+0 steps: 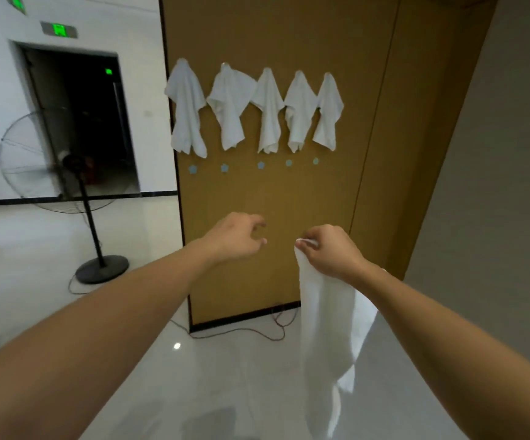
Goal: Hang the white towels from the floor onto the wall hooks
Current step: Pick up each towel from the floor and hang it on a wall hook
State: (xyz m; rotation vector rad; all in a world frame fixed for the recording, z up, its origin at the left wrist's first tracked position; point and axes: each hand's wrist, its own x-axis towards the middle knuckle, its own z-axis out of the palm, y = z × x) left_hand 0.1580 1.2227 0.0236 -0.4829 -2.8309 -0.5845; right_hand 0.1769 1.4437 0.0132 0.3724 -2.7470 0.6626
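My right hand (330, 252) pinches the top corner of a white towel (324, 338), which hangs straight down in front of the brown wall panel (276, 201). My left hand (238, 235) hovers just left of it with fingers loosely curled, holding nothing. Several white towels (266, 109) hang in a row on the upper hooks of the panel. Below them runs a row of several small pale-blue star-shaped hooks (260, 165), all bare.
A standing fan (66, 160) on a round black base (101, 269) stands to the left, its cable trailing over the glossy floor (225, 376). A dark doorway (79, 122) lies behind it. More cable (273, 331) loops at the panel's foot.
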